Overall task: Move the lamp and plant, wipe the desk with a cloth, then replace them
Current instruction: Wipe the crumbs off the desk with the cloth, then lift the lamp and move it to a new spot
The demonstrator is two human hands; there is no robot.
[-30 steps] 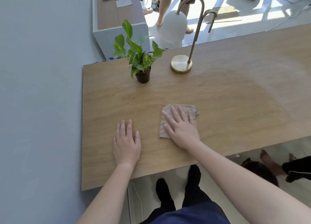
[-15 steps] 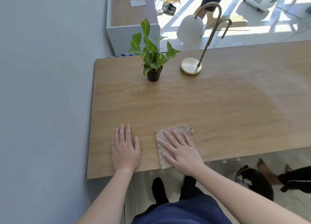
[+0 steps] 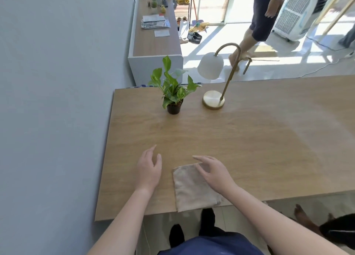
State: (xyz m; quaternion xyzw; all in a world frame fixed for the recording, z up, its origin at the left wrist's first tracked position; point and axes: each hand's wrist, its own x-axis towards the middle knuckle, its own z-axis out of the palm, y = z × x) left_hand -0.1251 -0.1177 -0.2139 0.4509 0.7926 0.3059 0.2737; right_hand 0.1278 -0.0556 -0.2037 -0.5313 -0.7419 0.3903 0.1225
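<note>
The cloth (image 3: 192, 189), a beige folded square, is lying flat on the wooden counter (image 3: 249, 139) with its near side reaching the counter's near edge, directly in front of the person. The right hand (image 3: 213, 173) is sitting over the cloth's 1 o'clock corner, with its fingers spread loosely and lightly bent and gripping nothing. Whether its fingertips are touching the fabric cannot be told. The left hand (image 3: 148, 170) is hanging over bare wood at the cloth's 10 o'clock, just beside it but apart from it. It is relaxed and half open, with the fingers pointing away from the person, and it is holding nothing.

The plant (image 3: 172, 89), leafy green in a small dark pot (image 3: 174, 108), is standing upright well beyond the cloth, between its 11 and 12 o'clock and near the counter's far edge. The lamp (image 3: 213, 99) is standing at the plant's 3 o'clock on a round brass base, with its curved brass stem arching over and a white shade hanging down.

Past the counter, at 12 o'clock, a low sideboard (image 3: 155, 43) is carrying papers. Another person (image 3: 259, 24) is standing on the sunlit floor at 1 o'clock.
</note>
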